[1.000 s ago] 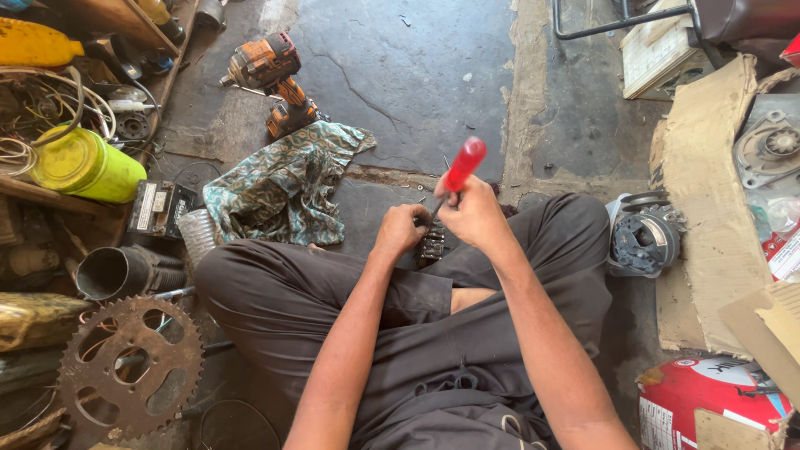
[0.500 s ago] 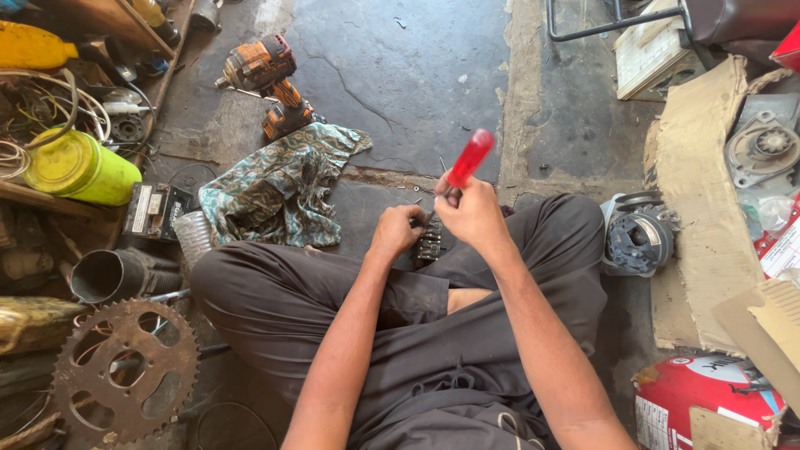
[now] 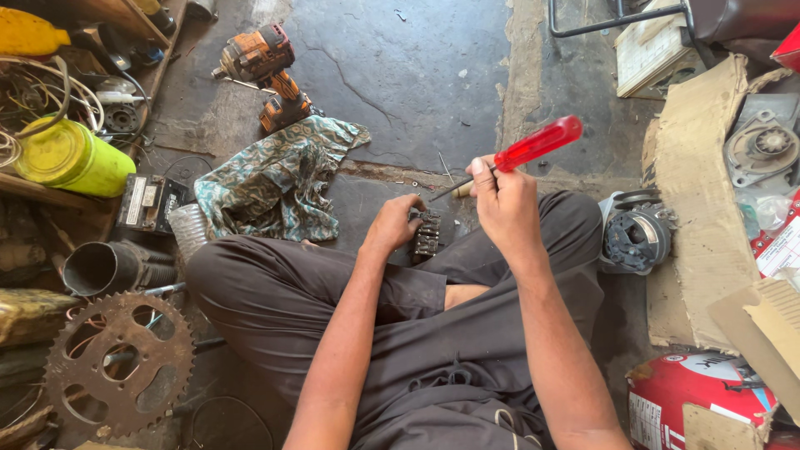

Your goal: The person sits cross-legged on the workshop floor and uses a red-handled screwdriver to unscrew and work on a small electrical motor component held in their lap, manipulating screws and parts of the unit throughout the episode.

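I sit cross-legged on a concrete floor. My left hand (image 3: 392, 223) grips a small dark metal part (image 3: 427, 235) just above my knees. My right hand (image 3: 500, 200) holds a screwdriver with a red transparent handle (image 3: 537, 143); the handle points up to the right and the shaft tip (image 3: 442, 193) slants down-left, a little above the part and not touching it.
A patterned cloth (image 3: 275, 179) and an orange cordless drill (image 3: 262, 71) lie ahead on the left. A rusty sprocket (image 3: 121, 362), a dark pipe (image 3: 108, 267) and a yellow-green can (image 3: 71, 158) sit at left. A round motor part (image 3: 637, 233), cardboard (image 3: 692, 200) and a red box (image 3: 700, 408) are at right.
My right hand has lifted and swung right with the screwdriver, drawing its tip off the part. My left hand stays on the part.
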